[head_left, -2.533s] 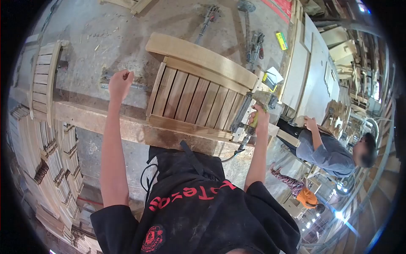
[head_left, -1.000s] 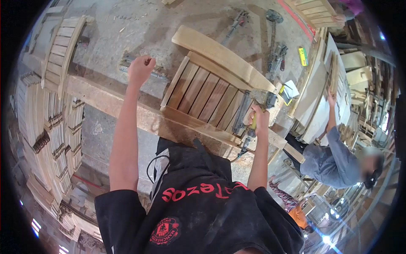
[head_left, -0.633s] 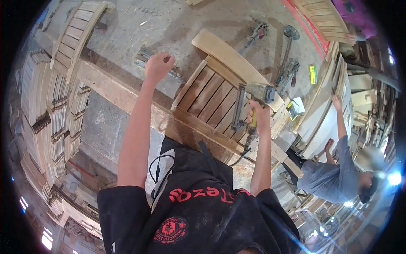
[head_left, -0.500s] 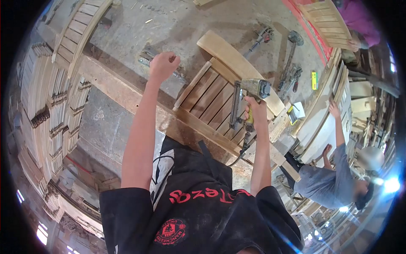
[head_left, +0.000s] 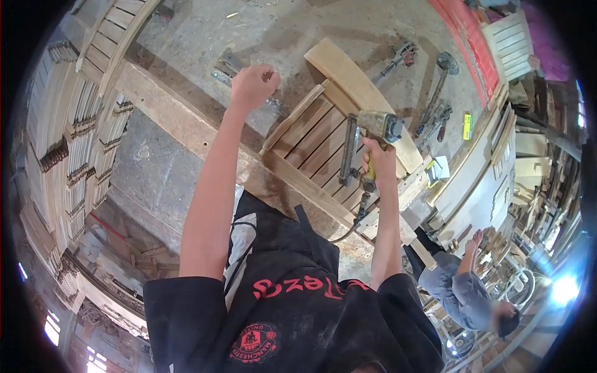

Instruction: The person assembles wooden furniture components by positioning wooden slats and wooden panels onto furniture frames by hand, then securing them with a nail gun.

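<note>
My right hand (head_left: 380,163) is wrapped round the grip of a nail gun (head_left: 376,127), with its hose running down toward my body. The nail gun is over a slatted wooden panel (head_left: 311,140), which has a broad curved rail (head_left: 348,74) along its far side. My left hand (head_left: 254,87) is raised to the left of the panel, apart from it. Its fingers are curled closed, and what they hold, if anything, is hidden. Just behind it a metal tool (head_left: 227,67) lies on the worktop, partly covered by the hand.
More air tools (head_left: 398,59) and a hammer-like tool (head_left: 443,74) lie on the worktop (head_left: 286,31), near a yellow box (head_left: 467,127). Stacked slatted parts (head_left: 81,149) stand at left. A co-worker in grey (head_left: 463,292) is at right; another person in purple (head_left: 547,43) handles a slatted panel.
My left hand has shifted slightly right and up in view, still curled. The nail gun stays over the panel. The co-worker in grey has drawn an arm back from the boards.
</note>
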Tool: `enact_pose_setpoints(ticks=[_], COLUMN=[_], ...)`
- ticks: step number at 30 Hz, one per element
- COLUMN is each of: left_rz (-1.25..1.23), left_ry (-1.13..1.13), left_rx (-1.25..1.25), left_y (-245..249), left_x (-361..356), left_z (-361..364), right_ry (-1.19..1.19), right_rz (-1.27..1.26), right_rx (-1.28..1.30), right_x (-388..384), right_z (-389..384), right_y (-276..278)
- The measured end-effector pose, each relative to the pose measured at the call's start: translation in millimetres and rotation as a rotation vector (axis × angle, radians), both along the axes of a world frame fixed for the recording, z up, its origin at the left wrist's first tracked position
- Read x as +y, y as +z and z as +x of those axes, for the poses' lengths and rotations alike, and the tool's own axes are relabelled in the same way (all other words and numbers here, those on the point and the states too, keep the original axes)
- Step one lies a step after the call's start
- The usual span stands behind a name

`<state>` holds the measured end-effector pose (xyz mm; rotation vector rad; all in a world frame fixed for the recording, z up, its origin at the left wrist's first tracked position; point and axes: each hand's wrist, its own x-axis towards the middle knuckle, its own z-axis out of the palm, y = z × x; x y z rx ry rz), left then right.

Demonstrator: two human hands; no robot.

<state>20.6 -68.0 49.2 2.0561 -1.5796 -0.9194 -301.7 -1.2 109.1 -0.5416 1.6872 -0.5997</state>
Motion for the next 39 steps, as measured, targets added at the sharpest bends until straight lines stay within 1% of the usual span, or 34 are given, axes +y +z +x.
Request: enact_pose_setpoints(ticks=[4,10,14,20,25,28,32,37,39], left_rz=[-0.005,-0.041,-0.074,-0.011,-0.055,-0.043,-0.038,-0.139,-0.133], left_ry=[0.032,0.063,0.066,0.040,0.066,0.070,0.050,0.065,0.067], left_rx=[0.021,0.039,0.073,0.065,0.067,0.099,0.084,0.094,0.090], left_y=[4,-1,-4,0,1,-2,-1,-8,-6], left_x=[-1,1,3,1,2,3,2,4,4], left_z=[-1,-1,-1,0,-1,1,1,0,0], right_ry=[0.106,0.082,0.022,0.014,-0.036,-0.043,-0.008,0.017,0.066], right_rz=[-0.047,-0.044,0.018,-0.002,-0.004,0.022,0.018,-0.004,-0.035], right_rx=[0.037,0.082,0.101,0.116,0.129,0.087,0.112,0.151,0.107], right_x=[-6,7,15,15,11,10,12,6,0], right_z=[7,-4,-12,-12,-12,-12,-12,0,7], right_y=[-11,-12,-10,-13,-17,-11,-10,-5,-7])
